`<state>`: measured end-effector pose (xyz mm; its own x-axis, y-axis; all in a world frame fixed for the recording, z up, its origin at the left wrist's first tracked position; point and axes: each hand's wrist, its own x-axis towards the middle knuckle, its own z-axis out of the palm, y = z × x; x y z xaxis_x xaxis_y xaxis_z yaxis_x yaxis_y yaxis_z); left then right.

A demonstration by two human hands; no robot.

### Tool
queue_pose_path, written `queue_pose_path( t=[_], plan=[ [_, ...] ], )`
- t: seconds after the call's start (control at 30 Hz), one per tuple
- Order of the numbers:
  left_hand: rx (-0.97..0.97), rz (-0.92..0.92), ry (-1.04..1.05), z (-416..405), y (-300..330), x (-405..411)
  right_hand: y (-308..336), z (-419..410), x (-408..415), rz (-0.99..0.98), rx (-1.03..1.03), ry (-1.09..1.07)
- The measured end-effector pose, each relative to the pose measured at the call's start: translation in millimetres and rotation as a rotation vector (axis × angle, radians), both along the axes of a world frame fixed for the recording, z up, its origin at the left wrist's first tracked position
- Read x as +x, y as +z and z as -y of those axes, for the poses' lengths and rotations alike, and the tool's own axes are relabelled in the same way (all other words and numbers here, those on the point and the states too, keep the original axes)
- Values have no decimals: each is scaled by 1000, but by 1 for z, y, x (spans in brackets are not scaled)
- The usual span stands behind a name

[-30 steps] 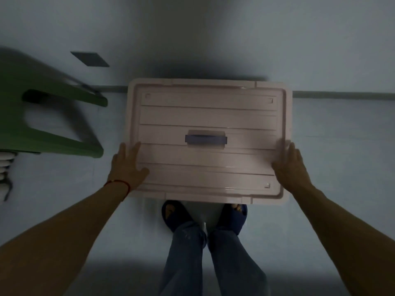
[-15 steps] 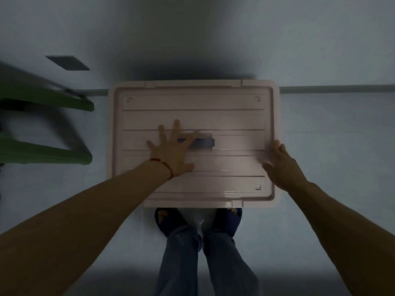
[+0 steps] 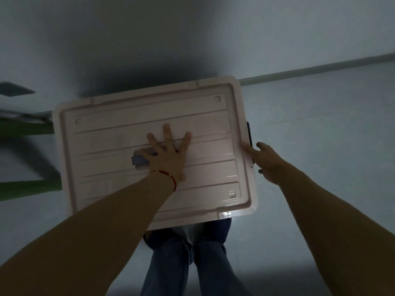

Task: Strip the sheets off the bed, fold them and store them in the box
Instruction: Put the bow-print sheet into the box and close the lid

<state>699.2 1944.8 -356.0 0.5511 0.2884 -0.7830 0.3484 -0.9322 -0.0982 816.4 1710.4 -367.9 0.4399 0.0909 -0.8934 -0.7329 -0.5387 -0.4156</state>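
The storage box [image 3: 149,159] sits on the floor mid-frame, just above my feet, its pink lid [image 3: 205,124] on. My left hand [image 3: 168,154] lies flat and spread on the lid's centre, beside the grey handle [image 3: 140,160]. My right hand [image 3: 264,162] curls round the lid's right edge by the dark side latch [image 3: 249,133]. I reckon I should press down steadily with the left while the right works that latch, so the box doesn't skid.

Dim pale floor [image 3: 320,146], green furniture [image 3: 23,189]
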Motion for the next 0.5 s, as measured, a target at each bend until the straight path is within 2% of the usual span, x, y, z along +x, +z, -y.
queue_pose_path(
  t=[0.07,0.17,0.27,0.5],
  plan=[
    [9,3,-1,2,-1,-2,2,1,3,10,5,50],
    [30,4,-19,3,-1,-1,3,-2,-1,174,-57,126],
    [12,1,-3,2,-3,-1,8,-13,-9,286,-202,255],
    [-41,36,8,-3,-5,-3,18,-39,-15,326,-447,430]
  ],
)
